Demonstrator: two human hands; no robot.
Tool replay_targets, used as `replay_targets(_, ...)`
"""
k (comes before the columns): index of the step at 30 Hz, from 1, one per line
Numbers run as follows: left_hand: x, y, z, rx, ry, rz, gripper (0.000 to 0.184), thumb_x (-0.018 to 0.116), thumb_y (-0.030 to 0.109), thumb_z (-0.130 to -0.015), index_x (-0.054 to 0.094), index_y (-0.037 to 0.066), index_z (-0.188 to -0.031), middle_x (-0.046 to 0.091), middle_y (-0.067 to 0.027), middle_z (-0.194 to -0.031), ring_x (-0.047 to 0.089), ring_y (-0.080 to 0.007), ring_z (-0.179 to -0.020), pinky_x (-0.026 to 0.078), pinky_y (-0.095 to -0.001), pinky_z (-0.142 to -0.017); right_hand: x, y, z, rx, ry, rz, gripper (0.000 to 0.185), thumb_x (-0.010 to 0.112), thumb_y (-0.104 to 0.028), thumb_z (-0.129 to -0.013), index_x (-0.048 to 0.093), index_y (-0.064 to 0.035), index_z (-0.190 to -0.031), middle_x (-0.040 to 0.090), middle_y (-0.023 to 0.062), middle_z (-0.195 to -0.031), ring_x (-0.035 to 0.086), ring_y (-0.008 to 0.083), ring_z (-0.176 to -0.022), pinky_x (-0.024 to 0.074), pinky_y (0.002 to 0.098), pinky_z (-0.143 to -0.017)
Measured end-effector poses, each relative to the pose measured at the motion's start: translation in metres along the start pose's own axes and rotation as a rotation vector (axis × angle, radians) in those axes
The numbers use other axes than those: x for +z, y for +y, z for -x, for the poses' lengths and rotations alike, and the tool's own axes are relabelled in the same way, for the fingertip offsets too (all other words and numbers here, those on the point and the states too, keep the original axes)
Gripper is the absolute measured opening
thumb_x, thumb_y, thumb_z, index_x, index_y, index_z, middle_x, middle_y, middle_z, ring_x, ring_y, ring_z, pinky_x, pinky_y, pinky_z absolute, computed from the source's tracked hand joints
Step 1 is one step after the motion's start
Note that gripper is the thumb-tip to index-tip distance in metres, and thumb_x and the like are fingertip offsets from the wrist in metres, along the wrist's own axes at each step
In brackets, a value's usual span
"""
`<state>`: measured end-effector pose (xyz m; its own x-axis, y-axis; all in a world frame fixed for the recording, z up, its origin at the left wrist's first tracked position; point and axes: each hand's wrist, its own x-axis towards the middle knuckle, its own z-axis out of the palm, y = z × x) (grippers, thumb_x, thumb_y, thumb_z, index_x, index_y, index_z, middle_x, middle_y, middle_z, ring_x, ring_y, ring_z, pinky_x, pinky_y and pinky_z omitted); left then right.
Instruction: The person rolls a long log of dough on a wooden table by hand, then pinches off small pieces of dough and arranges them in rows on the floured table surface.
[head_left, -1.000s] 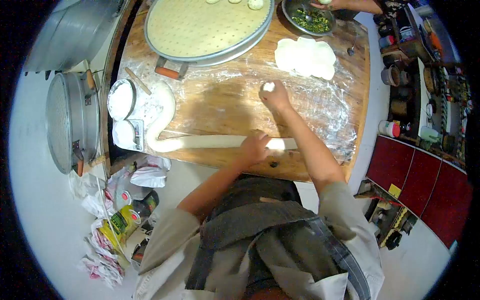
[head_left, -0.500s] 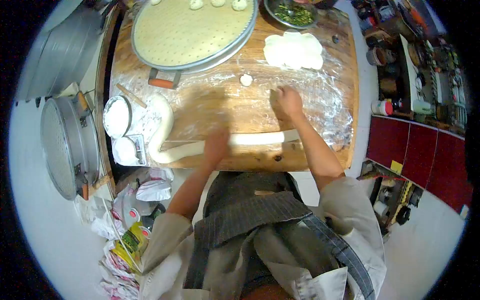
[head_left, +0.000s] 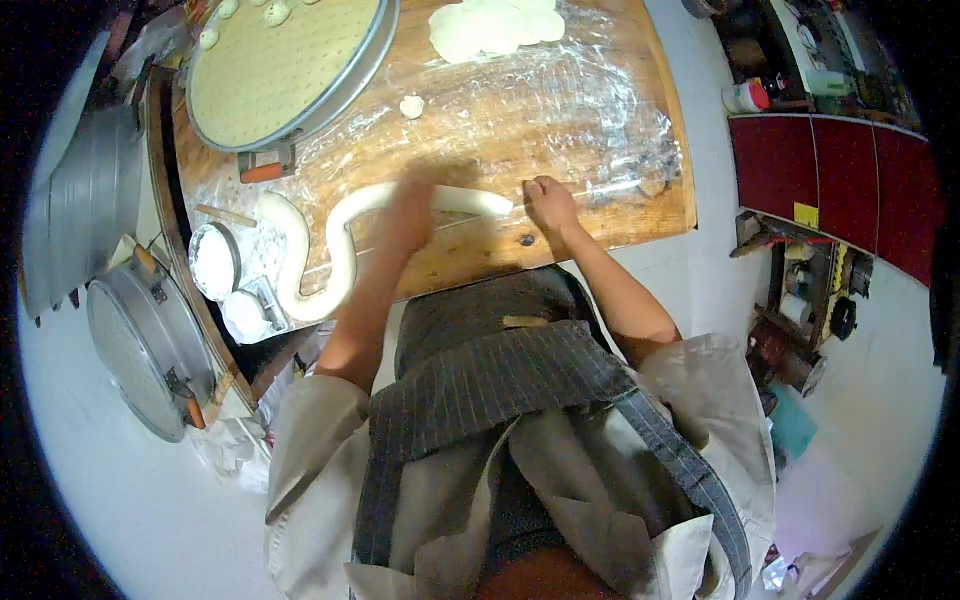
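Observation:
A long white dough rope lies in an S-curve along the near side of the wooden table. My left hand is over its upper bend, smeared by motion, so its grip cannot be made out. Just beyond the rope's right end is my right hand, apart from the dough, with its fingers curled closed. Whatever may be in those fingers is hidden. Farther back on the table lie a small dough piece and a flat sheet of dough.
A round steamer tray with several small buns stands at the back left. Near the left edge are a rolling pin, a bowl of flour and a white container. Another steamer leans beside the table.
The dough rope has been bent into a deeper S, its right end now farther from the front edge. My right hand has come down close to that end. The whole view has shifted.

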<state>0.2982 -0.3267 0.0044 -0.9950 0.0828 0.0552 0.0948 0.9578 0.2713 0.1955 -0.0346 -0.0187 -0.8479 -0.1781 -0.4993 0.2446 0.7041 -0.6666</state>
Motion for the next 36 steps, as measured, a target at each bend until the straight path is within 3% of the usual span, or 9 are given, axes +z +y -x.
replay_targets(2, 0.024, 0.038, -0.021, 0.306, 0.203, 0.056, 0.023, 0.056, 0.011, -0.088, 0.061, 0.006, -0.109, 0.062, -0.0166, -0.103, 0.058, -0.036, -0.102, 0.045, -0.0506, -0.085, 0.023, 0.009, -0.002, 0.052, -0.022, -0.148, 0.044, 0.05, -0.043, -0.094, 0.069, -0.0031, -0.088, 0.07, 0.019, -0.081, 0.068, 0.0373, -0.081, 0.051, 0.0478, -0.079)
replay_targets(5, 0.018, 0.078, -0.041, 0.181, -0.098, 0.129, 0.018, 0.055, 0.006, -0.084, 0.059, 0.005, -0.101, 0.06, -0.0176, -0.101, 0.058, -0.0368, -0.098, 0.044, -0.0507, -0.086, 0.018, -0.039, 0.018, 0.233, -0.149, -0.214, 0.047, 0.055, -0.045, -0.092, 0.069, -0.0006, -0.084, 0.07, 0.0184, -0.076, 0.069, 0.0323, -0.074, 0.0529, 0.043, -0.072)
replay_targets(8, 0.021, 0.08, -0.048, 0.132, -0.083, 0.189, 0.011, 0.056, 0.006, -0.082, 0.056, 0.005, -0.092, 0.06, -0.0181, -0.097, 0.057, -0.0379, -0.094, 0.044, -0.0511, -0.083, 0.045, -0.036, 0.007, 0.206, -0.032, -0.307, 0.042, 0.056, -0.038, -0.097, 0.065, 0.0031, -0.091, 0.063, 0.0126, -0.067, 0.059, 0.0192, -0.051, 0.0474, 0.0351, -0.048)
replay_targets(15, -0.008, 0.059, -0.048, 0.088, 0.044, 0.475, 0.037, 0.07, 0.011, -0.073, 0.058, 0.0, -0.106, 0.058, -0.0209, -0.098, 0.055, -0.0408, -0.094, 0.043, -0.0502, -0.085, 0.056, -0.083, -0.01, 0.315, -0.093, -0.462, 0.045, 0.056, -0.037, -0.097, 0.064, 0.0063, -0.09, 0.063, 0.0141, -0.068, 0.059, 0.0209, -0.049, 0.0465, 0.0332, -0.041)
replay_targets(22, -0.016, 0.059, -0.066, 0.006, -0.014, 0.5, 0.043, 0.071, 0.01, -0.072, 0.058, -0.001, -0.112, 0.061, -0.0234, -0.108, 0.059, -0.0406, -0.104, 0.047, -0.0492, -0.09, 0.043, -0.101, -0.015, 0.225, -0.102, -0.217, 0.049, 0.049, -0.037, -0.096, 0.067, 0.0077, -0.087, 0.068, 0.0284, -0.082, 0.068, 0.0386, -0.069, 0.055, 0.0459, -0.064)
replay_targets(24, -0.012, 0.063, -0.076, -0.035, -0.099, 0.506, 0.041, 0.072, 0.014, -0.074, 0.06, 0.001, -0.111, 0.063, -0.0242, -0.109, 0.061, -0.0409, -0.105, 0.049, -0.0491, -0.092, 0.045, -0.103, -0.014, -0.152, 0.176, 0.11, 0.042, 0.048, -0.03, -0.095, 0.067, 0.0066, -0.09, 0.067, 0.0303, -0.09, 0.066, 0.0456, -0.081, 0.0534, 0.0488, -0.073)
replay_targets(28, -0.011, 0.075, -0.093, -0.142, -0.212, 0.351, 0.023, 0.07, 0.017, -0.074, 0.067, 0.004, -0.093, 0.069, -0.0175, -0.09, 0.067, -0.036, -0.088, 0.053, -0.0474, -0.082, 0.031, -0.122, -0.002, -0.096, 0.207, 0.053, 0.037, 0.05, -0.029, -0.093, 0.066, 0.0048, -0.09, 0.066, 0.0308, -0.097, 0.061, 0.0511, -0.089, 0.0504, 0.0524, -0.08)
replay_targets(32, -0.016, 0.076, -0.113, -0.219, -0.549, 0.237, 0.025, 0.071, 0.029, -0.074, 0.072, 0.009, -0.088, 0.072, -0.0153, -0.093, 0.069, -0.0325, -0.088, 0.053, -0.0457, -0.081, 0.011, -0.112, -0.008, -0.076, 0.103, 0.004, 0.026, 0.058, -0.023, -0.09, 0.063, 0.0016, -0.084, 0.066, 0.018, -0.079, 0.063, 0.0293, -0.073, 0.0503, 0.0405, -0.068)
replay_targets(36, 0.046, 0.064, -0.105, -0.291, -0.267, 0.501, 0.031, 0.068, 0.033, -0.078, 0.073, 0.011, -0.1, 0.07, -0.0172, -0.107, 0.068, -0.0266, -0.1, 0.052, -0.0412, -0.087, -0.016, -0.182, -0.005, -0.056, -0.306, -0.073, 0.016, 0.065, -0.017, -0.087, 0.062, -0.0006, -0.087, 0.061, 0.0017, -0.07, 0.057, 0.0082, -0.067, 0.0477, 0.0291, -0.06)
